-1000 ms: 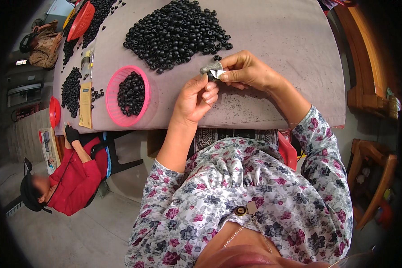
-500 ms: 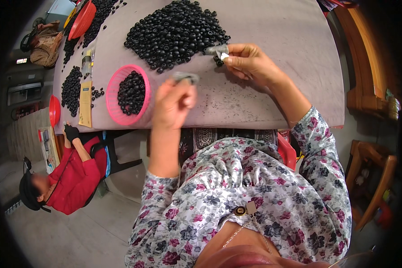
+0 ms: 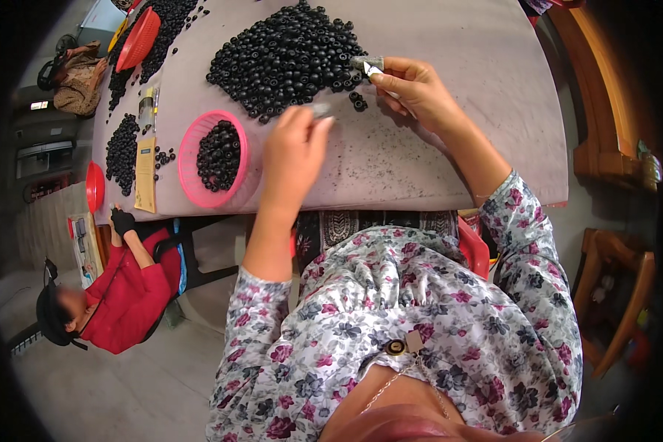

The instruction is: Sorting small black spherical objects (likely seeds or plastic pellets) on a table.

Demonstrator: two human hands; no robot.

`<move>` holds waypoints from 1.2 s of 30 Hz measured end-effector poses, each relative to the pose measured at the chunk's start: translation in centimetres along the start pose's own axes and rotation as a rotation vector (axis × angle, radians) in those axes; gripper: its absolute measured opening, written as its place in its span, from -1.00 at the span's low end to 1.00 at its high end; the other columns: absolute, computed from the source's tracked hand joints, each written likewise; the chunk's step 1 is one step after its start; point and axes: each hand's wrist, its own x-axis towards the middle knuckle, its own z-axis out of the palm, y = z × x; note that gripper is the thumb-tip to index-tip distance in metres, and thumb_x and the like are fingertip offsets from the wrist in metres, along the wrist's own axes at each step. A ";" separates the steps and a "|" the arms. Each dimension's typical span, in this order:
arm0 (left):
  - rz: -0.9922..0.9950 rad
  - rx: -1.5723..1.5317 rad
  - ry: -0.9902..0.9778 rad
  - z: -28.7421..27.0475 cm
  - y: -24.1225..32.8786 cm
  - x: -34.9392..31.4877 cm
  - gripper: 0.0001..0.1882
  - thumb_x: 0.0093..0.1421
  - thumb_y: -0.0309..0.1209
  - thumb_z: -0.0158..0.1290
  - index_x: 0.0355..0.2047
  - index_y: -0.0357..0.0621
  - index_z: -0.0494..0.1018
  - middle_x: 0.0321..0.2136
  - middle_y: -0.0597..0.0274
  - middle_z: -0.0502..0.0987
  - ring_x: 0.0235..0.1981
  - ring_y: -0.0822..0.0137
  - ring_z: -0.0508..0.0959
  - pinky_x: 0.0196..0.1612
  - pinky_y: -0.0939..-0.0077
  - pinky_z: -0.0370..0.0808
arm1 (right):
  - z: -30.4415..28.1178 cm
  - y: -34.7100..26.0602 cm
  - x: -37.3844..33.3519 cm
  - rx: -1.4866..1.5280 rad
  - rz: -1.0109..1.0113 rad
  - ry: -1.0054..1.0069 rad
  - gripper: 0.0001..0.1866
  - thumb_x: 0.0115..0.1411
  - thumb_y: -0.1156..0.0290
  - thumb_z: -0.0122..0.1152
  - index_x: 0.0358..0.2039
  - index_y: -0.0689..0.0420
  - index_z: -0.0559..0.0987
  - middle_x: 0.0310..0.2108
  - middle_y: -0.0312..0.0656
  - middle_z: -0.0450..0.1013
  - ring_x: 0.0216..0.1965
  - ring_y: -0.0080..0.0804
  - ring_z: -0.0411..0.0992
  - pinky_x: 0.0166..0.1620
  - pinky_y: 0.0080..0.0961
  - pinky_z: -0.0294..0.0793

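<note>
My left hand (image 3: 295, 158) is over the table between the pink basket and the bead pile, its thumb apart from its index finger. I see nothing between them, though the tips are blurred. Grey wrapping covers that index fingertip. At the right edge of the pile, my right hand (image 3: 420, 92) pinches a slim, white-tipped tool (image 3: 373, 71), whose kind I cannot make out. Its index finger is also wrapped in grey. Black round beads with holes (image 3: 283, 62) form a large heap just beyond my hands. Several loose beads (image 3: 358, 101) lie below my right fingertips.
A pink basket (image 3: 184, 158) partly filled with black beads stands left of my left hand. Farther left are a tan packet (image 3: 145, 177), smaller bead heaps and a red basket (image 3: 138, 40). A person in red (image 3: 136, 291) sits at the left. Dark specks dot the tablecloth (image 3: 449, 177).
My left hand has moved slightly up toward the pile, and its thumb and index finger have parted. My right hand has shifted slightly away from me, still pinching the tool.
</note>
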 end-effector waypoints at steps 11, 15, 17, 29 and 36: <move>0.100 -0.066 -0.160 4.3 -0.4 2.8 -0.83 0.07 -0.44 0.20 -0.42 -0.25 0.44 -0.43 0.05 0.47 -0.38 -0.04 0.51 -0.34 0.16 0.44 | 1.4 -1.4 -1.3 0.048 0.047 0.059 -0.77 0.26 0.36 0.25 -0.15 0.23 0.59 -0.55 -0.41 0.38 -0.64 -0.76 0.25 -0.61 -0.74 0.12; 0.114 -0.023 -0.205 4.2 -0.1 2.5 -0.82 0.03 -0.44 0.23 -0.41 -0.24 0.48 -0.41 0.04 0.50 -0.37 -0.04 0.52 -0.32 0.16 0.46 | 1.6 -1.4 -1.1 0.044 0.015 0.016 -0.82 0.29 0.36 0.20 -0.19 0.20 0.56 -0.68 -0.45 0.27 -0.67 -0.74 0.19 -0.64 -0.70 0.11; 0.132 0.021 -0.194 4.2 -0.1 2.4 -0.83 0.03 -0.45 0.23 -0.40 -0.24 0.49 -0.40 0.04 0.52 -0.37 -0.03 0.53 -0.32 0.18 0.47 | 1.1 -0.9 -0.5 -0.093 -0.042 -0.010 -0.77 0.28 0.36 0.21 -0.13 0.22 0.56 -0.66 -0.45 0.29 -0.66 -0.75 0.18 -0.62 -0.71 0.12; -0.920 -1.635 -0.142 2.6 -2.0 1.0 -0.83 0.24 -0.32 0.16 -0.39 -0.12 0.45 -0.52 0.35 0.47 -0.55 0.48 0.40 -0.52 0.62 0.33 | 3.0 -0.5 -1.5 -0.340 -0.179 -0.245 -0.54 0.18 0.47 0.29 0.10 0.25 0.48 -0.46 -0.37 0.46 -0.40 -0.67 0.36 -0.28 -0.60 0.41; -0.959 -1.835 -0.260 3.4 -2.3 0.7 -0.83 0.31 -0.29 0.07 -0.30 -0.13 0.43 -0.48 0.34 0.45 -0.54 0.47 0.39 -0.49 0.58 0.35 | 2.7 1.1 -0.9 -0.314 -0.184 -0.230 -0.53 0.18 0.43 0.32 0.08 0.30 0.48 -0.47 -0.34 0.45 -0.38 -0.66 0.36 -0.25 -0.59 0.41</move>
